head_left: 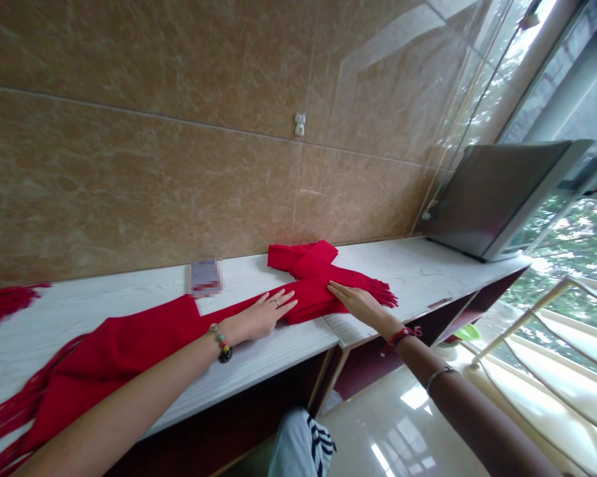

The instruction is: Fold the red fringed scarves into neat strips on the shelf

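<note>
A long red fringed scarf (144, 344) lies along the white countertop, its tassels trailing off at the near left. My left hand (263, 315) rests on the scarf's middle with fingers spread; a ring and a beaded bracelet are on it. On the folded right part of the red cloth, my right hand (358, 305) lies flat, fingers outstretched, with a red cord bracelet at the wrist. Just beyond the hands, a red folded piece (311, 260) crosses over itself, and its fringe spreads to the right. Whether it belongs to the same scarf I cannot tell.
The white counter (392, 258) runs along a brown tiled wall. A small blurred square item (205, 277) sits by the wall, and more red fringe (7, 305) is at the far left. A grey boxy appliance (507, 195) stands at right. Below are open shelves and a pale rack (541, 324).
</note>
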Tool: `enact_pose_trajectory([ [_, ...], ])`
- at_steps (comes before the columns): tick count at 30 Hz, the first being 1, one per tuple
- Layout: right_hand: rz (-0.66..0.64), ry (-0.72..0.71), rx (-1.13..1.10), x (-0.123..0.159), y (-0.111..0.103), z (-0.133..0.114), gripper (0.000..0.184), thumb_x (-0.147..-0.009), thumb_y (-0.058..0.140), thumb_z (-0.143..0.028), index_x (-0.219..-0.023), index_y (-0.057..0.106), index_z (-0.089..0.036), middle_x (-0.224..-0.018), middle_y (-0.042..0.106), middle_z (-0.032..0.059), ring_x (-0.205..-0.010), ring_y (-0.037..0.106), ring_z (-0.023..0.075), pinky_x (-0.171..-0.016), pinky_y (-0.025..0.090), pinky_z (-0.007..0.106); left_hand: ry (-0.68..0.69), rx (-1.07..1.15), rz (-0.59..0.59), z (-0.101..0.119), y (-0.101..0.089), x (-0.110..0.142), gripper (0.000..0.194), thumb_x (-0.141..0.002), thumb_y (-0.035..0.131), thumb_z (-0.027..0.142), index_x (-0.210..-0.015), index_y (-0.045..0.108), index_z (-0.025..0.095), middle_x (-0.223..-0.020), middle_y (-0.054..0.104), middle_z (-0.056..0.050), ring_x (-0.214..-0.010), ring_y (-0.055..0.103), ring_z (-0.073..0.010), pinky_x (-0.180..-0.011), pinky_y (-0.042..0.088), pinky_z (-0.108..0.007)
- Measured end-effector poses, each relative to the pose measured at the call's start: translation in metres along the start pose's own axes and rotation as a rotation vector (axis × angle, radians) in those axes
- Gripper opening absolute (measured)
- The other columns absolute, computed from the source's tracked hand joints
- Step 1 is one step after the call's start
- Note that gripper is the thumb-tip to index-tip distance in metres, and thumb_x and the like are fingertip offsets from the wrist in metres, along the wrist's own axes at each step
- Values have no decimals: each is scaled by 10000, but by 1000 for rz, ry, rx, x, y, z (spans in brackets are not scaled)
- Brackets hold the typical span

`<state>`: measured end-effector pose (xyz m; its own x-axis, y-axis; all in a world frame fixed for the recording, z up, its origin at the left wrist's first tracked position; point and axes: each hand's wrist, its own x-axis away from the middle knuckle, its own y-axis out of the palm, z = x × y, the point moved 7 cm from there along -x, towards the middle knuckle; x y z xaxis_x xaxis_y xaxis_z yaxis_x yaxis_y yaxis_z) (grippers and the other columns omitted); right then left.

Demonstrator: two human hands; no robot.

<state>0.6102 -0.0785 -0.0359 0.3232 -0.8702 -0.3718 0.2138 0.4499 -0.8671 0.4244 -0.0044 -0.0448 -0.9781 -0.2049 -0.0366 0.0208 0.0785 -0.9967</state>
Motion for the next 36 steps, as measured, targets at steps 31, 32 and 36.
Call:
enact_pose_trajectory([
  [31, 129, 133, -125, 6, -8, 4, 518, -768, 338, -7, -1263, 446, -113, -1257, 498, 146, -1082, 533, 220, -893, 465, 352, -7, -84, 202, 29, -23, -17, 438, -840, 300, 25, -1242, 435, 130, -1284, 479, -96, -1189, 422, -164, -994, 286, -315],
  [32, 114, 136, -127, 8, -3, 1, 516, -764, 337, -6, -1258, 449, -104, -1259, 494, 151, -1081, 534, 222, -886, 469, 354, -9, -86, 191, 28, -18, -17, 457, -838, 298, 29, -1265, 409, 147, -1325, 433, -89, -1227, 373, -170, -1006, 267, -335],
  [36, 63, 186, -155, 14, 15, -3, 509, -750, 328, 1, -1239, 459, -44, -1260, 482, 185, -1070, 541, 225, -885, 468, 349, -15, -36, 154, 24, 3, -15, 546, -840, 300, 74, -1361, 232, 221, -1443, 221, -43, -1324, 156, -174, -1037, 179, -409],
])
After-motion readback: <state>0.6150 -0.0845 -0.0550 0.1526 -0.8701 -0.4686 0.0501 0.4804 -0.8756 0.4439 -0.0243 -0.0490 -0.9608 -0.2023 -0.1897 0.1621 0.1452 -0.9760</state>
